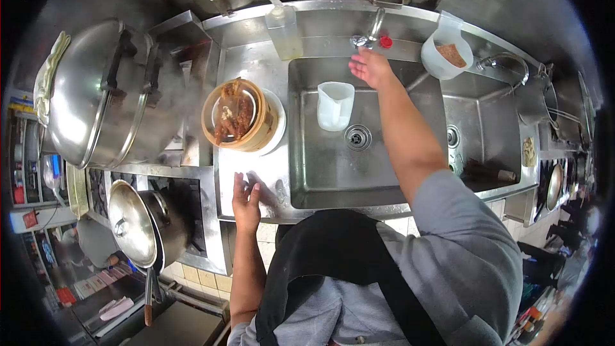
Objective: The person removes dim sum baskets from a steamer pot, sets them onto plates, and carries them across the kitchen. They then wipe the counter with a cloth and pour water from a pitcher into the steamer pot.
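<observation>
My right hand (369,67) reaches across the steel sink (320,173) to the tap (362,40) at its back rim, fingers at the tap's handle beside a red knob (385,41). A white plastic jug (334,106) stands in the sink basin below the tap, near the drain (357,136). My left hand (245,200) rests flat and open on the wet steel counter left of the sink. Behind it, a bamboo steamer basket (238,115) with brown food sits on a white plate.
A large steamer pot with lid (102,93) gives off steam at left. A lidded pan (138,224) sits on the burner below it. A squeeze bottle (284,29) and a white tub of brown powder (446,54) stand on the back ledge. Two woks hang behind.
</observation>
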`<act>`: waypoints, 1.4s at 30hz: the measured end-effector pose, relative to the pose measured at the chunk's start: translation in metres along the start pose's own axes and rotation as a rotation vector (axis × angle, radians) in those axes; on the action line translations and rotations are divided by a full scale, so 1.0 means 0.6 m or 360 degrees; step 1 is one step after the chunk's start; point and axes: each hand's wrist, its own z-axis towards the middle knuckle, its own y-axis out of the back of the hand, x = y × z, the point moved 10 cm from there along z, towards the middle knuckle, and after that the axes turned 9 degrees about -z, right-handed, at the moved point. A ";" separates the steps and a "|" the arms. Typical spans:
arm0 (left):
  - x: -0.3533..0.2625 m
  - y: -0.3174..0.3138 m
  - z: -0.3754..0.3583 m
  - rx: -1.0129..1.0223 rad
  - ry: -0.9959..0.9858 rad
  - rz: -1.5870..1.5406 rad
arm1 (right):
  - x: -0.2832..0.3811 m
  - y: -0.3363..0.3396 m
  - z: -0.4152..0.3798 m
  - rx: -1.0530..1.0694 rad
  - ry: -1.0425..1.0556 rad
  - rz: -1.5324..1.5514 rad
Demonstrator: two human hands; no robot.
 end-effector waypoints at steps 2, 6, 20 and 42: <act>0.002 0.004 -0.012 -0.0021 0.0120 -0.0139 | -0.025 -0.028 0.058 0.0082 -0.0139 0.0390; 0.027 0.030 -0.037 -0.0075 0.0169 -0.0202 | -0.039 -0.030 0.087 -0.0025 -0.0170 0.0701; -0.011 0.019 0.049 -0.0064 0.0030 0.0086 | -0.217 0.036 0.061 -0.0208 0.0201 -0.1597; -0.065 -0.012 0.147 0.0069 -0.0023 -0.0421 | -0.050 -0.324 -0.262 0.0765 0.0227 -0.0703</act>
